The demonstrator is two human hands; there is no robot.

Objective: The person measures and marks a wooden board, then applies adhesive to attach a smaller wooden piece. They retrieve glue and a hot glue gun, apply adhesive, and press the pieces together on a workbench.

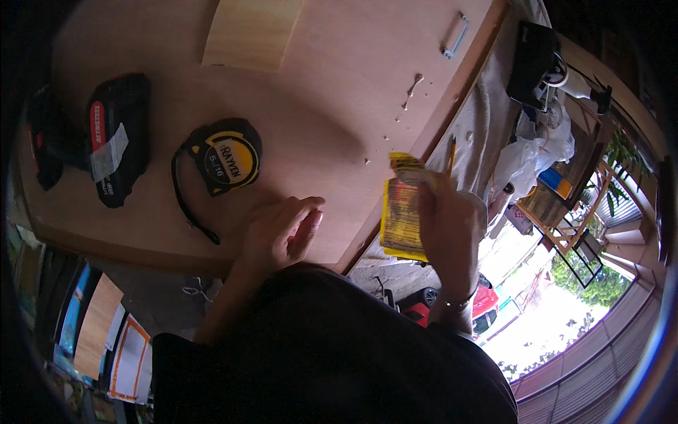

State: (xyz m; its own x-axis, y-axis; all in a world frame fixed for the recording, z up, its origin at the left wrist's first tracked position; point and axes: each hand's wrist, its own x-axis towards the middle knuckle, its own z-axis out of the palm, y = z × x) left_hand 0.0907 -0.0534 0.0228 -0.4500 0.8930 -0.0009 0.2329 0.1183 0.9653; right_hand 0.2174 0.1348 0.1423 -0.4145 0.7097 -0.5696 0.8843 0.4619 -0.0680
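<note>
The head view looks down on a person at a wide tan tabletop (pixel 318 120). From where I stand, I see the right hand (pixel 450 226) gripping a yellow packet (pixel 404 212) near the table's right-hand edge, its fingers closed on the packet's right side; small dark print and a patch of red cover the packet's front. The left hand (pixel 288 227) is over the near part of the table, its fingers loosely curled with nothing to be seen in them. Just beyond that hand lies a black and yellow tape measure (pixel 236 162), with a dark strap (pixel 182 194) curving along its left side. Further left, a black power tool (pixel 131 127) with red markings rests on its side, a pale strip of tape (pixel 110 152) stuck across it. A thin wooden board (pixel 251 32) sits at the far side, and a metal handle (pixel 459 35) is near the right edge, above a small bone-shaped piece (pixel 412 92) and some crumbs. Past the edge, a white plastic bag (pixel 524 159) stands among clutter.
</note>
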